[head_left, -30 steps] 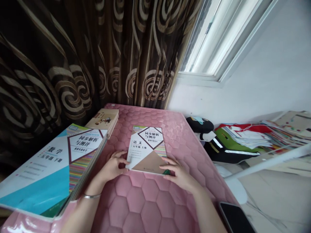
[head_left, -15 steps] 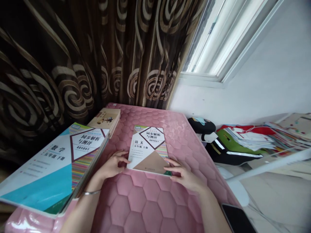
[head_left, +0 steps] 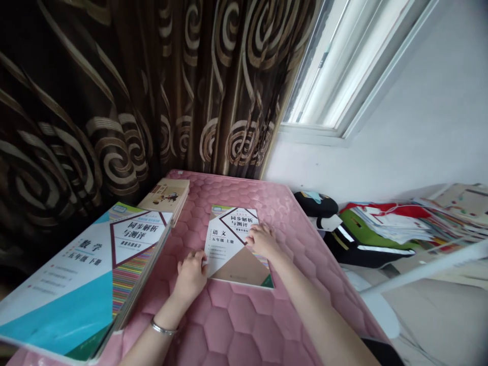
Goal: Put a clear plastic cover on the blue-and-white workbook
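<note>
A paperback workbook (head_left: 232, 251) with a white, brown and striped cover lies closed on the pink padded table cover. My left hand (head_left: 191, 272), a silver bangle on its wrist, is closed, its curled fingers at the workbook's lower left edge. Bent fingers of my right hand (head_left: 262, 239) press together on the upper right side of the cover, at its edge. The fingertips of both hands are partly hidden. Left of my left arm lies a stack topped by a larger-looking blue and white maths workbook (head_left: 87, 274).
Behind that stack sit several tan booklets (head_left: 168, 195). A patterned dark curtain (head_left: 213, 86) hangs at the table's far side. To the right are a black and green bag (head_left: 366, 236), piled papers (head_left: 396, 221) and a white stand (head_left: 381, 310). A dark phone (head_left: 381, 351) lies at the lower right.
My right hand has moved from the lower right corner up along the workbook's right side. My left hand's fingers have curled in at the left edge. The workbook stays closed.
</note>
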Demonstrator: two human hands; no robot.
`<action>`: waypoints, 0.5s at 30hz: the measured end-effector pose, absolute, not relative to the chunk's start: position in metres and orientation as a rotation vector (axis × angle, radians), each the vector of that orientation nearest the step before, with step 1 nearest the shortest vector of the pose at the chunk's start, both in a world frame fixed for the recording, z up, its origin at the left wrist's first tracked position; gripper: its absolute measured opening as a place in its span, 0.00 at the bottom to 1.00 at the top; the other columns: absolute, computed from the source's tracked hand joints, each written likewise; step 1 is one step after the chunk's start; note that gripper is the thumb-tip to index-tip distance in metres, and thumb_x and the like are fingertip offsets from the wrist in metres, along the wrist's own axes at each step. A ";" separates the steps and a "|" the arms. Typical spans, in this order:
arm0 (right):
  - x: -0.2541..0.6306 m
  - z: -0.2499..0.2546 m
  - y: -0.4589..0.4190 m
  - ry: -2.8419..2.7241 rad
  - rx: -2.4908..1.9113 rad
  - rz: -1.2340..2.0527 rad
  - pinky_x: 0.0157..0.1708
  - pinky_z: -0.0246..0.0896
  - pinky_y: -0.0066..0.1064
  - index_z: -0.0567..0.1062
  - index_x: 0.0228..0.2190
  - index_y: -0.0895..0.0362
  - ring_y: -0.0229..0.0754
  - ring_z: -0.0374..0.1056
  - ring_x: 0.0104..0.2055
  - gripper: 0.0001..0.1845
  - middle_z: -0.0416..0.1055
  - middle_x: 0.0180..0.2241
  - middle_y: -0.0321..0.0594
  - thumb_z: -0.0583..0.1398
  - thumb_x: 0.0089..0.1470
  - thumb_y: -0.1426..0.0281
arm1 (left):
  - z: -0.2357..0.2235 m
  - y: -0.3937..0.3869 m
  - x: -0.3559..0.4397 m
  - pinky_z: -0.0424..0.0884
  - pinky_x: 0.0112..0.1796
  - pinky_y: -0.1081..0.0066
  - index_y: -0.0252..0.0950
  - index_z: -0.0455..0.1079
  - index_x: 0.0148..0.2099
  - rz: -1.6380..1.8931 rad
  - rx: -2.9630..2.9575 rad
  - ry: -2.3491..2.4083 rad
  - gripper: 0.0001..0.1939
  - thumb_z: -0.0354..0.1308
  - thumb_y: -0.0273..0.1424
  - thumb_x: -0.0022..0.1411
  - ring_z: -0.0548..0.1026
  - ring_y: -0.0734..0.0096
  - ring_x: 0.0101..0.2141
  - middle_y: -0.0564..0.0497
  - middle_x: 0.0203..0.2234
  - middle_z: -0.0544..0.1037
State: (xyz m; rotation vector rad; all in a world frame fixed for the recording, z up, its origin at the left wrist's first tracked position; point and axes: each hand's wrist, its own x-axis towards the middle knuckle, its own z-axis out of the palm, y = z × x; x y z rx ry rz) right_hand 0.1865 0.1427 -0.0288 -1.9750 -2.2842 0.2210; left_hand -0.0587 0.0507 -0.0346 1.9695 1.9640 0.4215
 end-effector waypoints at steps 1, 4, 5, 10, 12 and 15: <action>0.184 -0.028 0.157 -2.290 -1.992 0.227 0.60 0.43 0.53 0.74 0.40 0.56 0.55 0.49 0.63 0.12 0.61 0.59 0.46 0.54 0.60 0.65 | -0.035 0.051 -0.059 0.63 0.45 0.60 0.37 0.68 0.43 0.399 1.957 1.979 0.08 0.51 0.26 0.61 0.74 0.60 0.43 0.46 0.40 0.76; 0.179 -0.030 0.196 -2.277 -2.035 0.273 0.60 0.45 0.50 0.70 0.49 0.57 0.53 0.45 0.66 0.17 0.54 0.63 0.50 0.53 0.60 0.65 | -0.036 0.052 -0.059 0.62 0.45 0.59 0.36 0.66 0.42 0.367 1.924 2.003 0.07 0.51 0.25 0.60 0.74 0.59 0.43 0.45 0.38 0.76; 0.179 -0.031 0.206 -2.265 -2.060 0.288 0.60 0.46 0.50 0.67 0.51 0.57 0.53 0.43 0.67 0.19 0.51 0.65 0.50 0.52 0.61 0.64 | -0.036 0.053 -0.059 0.62 0.45 0.59 0.35 0.65 0.42 0.365 1.912 2.004 0.07 0.51 0.25 0.60 0.74 0.59 0.43 0.45 0.38 0.76; 0.186 -0.039 0.237 -2.236 -2.154 0.342 0.61 0.46 0.52 0.55 0.62 0.56 0.53 0.37 0.69 0.31 0.44 0.67 0.50 0.50 0.61 0.58 | -0.037 0.056 -0.060 0.61 0.43 0.60 0.36 0.65 0.40 0.391 1.894 2.014 0.05 0.52 0.26 0.60 0.75 0.59 0.41 0.47 0.36 0.77; 0.191 -0.040 0.240 -2.242 -2.165 0.339 0.61 0.45 0.52 0.53 0.64 0.55 0.53 0.37 0.69 0.32 0.45 0.67 0.49 0.48 0.62 0.56 | -0.037 0.057 -0.062 0.61 0.42 0.61 0.36 0.66 0.39 0.406 1.906 2.042 0.04 0.51 0.26 0.61 0.75 0.59 0.41 0.47 0.36 0.77; 0.196 -0.037 0.240 -2.234 -2.190 0.289 0.61 0.43 0.54 0.55 0.63 0.54 0.53 0.42 0.68 0.30 0.48 0.66 0.49 0.45 0.63 0.57 | -0.037 0.058 -0.065 0.62 0.42 0.62 0.36 0.66 0.38 0.433 1.938 2.117 0.03 0.51 0.27 0.62 0.75 0.59 0.41 0.46 0.36 0.77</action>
